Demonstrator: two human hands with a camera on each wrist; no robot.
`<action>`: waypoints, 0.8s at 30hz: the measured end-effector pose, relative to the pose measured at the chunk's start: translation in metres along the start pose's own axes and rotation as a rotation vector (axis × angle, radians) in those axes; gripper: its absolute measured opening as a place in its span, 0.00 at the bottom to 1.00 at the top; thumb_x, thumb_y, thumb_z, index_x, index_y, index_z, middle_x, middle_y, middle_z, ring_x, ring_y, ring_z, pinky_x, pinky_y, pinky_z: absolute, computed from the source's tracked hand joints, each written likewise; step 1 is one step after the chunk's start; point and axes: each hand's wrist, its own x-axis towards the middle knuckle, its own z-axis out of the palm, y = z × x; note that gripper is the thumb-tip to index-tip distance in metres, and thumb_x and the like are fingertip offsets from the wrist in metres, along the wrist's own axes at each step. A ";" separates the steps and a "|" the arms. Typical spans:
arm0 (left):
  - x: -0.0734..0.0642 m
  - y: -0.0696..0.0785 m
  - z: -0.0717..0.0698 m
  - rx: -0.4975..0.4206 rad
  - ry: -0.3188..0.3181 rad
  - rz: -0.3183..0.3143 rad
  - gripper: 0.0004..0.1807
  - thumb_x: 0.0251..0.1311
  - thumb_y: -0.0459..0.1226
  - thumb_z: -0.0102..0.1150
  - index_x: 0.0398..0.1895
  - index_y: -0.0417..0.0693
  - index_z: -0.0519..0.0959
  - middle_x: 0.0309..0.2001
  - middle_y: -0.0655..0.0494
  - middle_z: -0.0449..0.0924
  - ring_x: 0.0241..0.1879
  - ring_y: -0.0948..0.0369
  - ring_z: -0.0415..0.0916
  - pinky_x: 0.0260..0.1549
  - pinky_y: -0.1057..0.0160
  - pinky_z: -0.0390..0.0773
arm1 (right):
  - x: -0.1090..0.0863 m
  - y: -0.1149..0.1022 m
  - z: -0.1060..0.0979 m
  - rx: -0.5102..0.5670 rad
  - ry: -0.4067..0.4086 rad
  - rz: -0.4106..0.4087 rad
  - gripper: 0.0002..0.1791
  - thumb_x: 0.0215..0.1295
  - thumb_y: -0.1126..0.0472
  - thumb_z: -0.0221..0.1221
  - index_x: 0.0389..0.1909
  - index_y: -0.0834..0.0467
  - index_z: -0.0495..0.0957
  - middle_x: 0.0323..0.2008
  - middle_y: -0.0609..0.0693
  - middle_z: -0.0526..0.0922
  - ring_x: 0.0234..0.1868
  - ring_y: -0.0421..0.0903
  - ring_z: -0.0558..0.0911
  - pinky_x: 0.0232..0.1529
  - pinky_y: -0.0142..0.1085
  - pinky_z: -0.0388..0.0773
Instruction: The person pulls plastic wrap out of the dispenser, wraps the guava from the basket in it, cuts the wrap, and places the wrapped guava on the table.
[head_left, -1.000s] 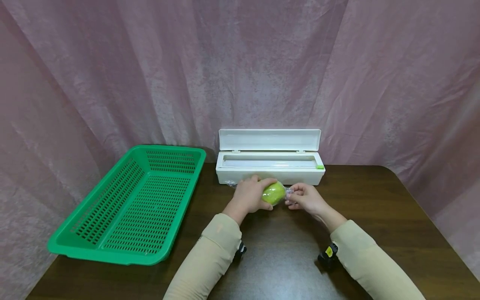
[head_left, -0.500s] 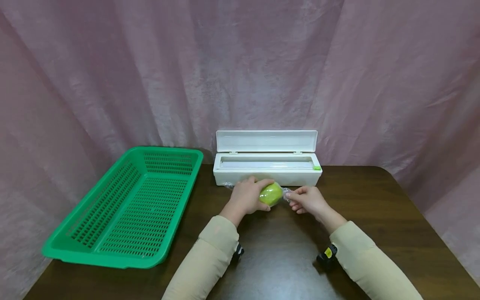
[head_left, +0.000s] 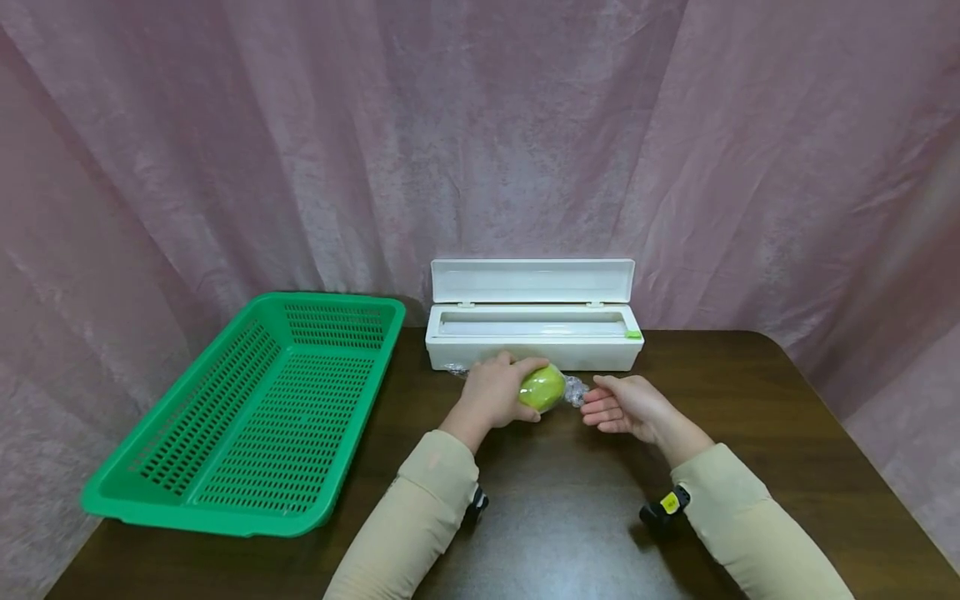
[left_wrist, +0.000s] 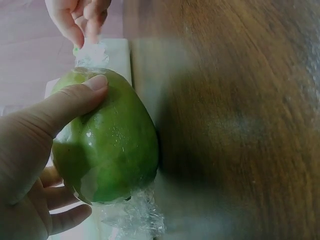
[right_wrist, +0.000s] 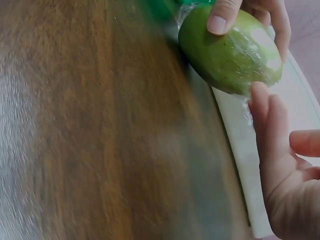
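A green mango (head_left: pixel 543 388) wrapped in clear cling film is held by my left hand (head_left: pixel 495 390), just in front of the white film dispenser (head_left: pixel 534 354). In the left wrist view, the thumb (left_wrist: pixel 77 102) presses on the mango's upper side, while other fingers lie behind it. Crumpled film (left_wrist: pixel 132 220) sticks out at the near end there. At the mango's right end is a twisted bunch of film (head_left: pixel 575 391). My right hand (head_left: pixel 630 407) is beside this bunch, its fingers loosely extended and gripping nothing; whether a fingertip touches the film I cannot tell.
The dispenser's lid (head_left: pixel 532 281) stands raised, with a roll (head_left: pixel 534 328) inside and a green slider (head_left: pixel 633 335) at its right end. A green slotted basket (head_left: pixel 210 521) is at the left of the brown table (head_left: pixel 750 417). A pink curtain (head_left: pixel 525 125) hangs behind.
My right hand has let go of the twisted film end, loosened its fingers and shifted slightly right. The left hand still holds the mango in nearly the same place.
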 end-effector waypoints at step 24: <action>-0.003 0.000 -0.002 0.007 -0.005 0.007 0.45 0.43 0.57 0.71 0.68 0.73 0.62 0.56 0.52 0.72 0.52 0.55 0.73 0.51 0.51 0.71 | 0.025 0.001 0.015 0.232 -0.060 -0.137 0.10 0.71 0.58 0.51 0.45 0.61 0.72 0.32 0.48 0.85 0.36 0.41 0.85 0.42 0.35 0.81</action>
